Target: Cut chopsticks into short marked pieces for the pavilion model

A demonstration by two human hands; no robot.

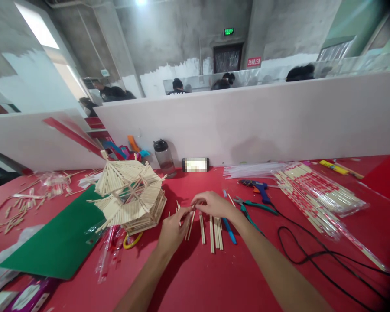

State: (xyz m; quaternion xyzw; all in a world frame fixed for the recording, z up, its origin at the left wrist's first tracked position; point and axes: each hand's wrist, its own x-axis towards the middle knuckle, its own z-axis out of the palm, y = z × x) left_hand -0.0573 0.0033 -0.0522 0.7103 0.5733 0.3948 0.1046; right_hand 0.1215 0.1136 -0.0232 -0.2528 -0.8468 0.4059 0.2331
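My left hand [174, 225] and my right hand [211, 204] meet at the fingertips above the red table, both closed in a pinch. Whatever lies between their fingers is too small and covered to make out. Thin wooden sticks [190, 226] show just under my left hand; whether it grips them I cannot tell. More loose sticks [212, 234] lie below my right hand, beside a blue pen-like tool [229, 232]. Left of my hands stands a pagoda-like model [133, 195] built of the same sticks, with a fan-shaped roof.
Green-handled pliers [247, 206], a blue glue gun [261, 190] with a black cable [299, 262], and bagged sticks [321, 190] lie at right. A bottle [164, 158] stands by the white partition [247, 121]. A green board [61, 238] and stick offcuts [16, 216] occupy the left.
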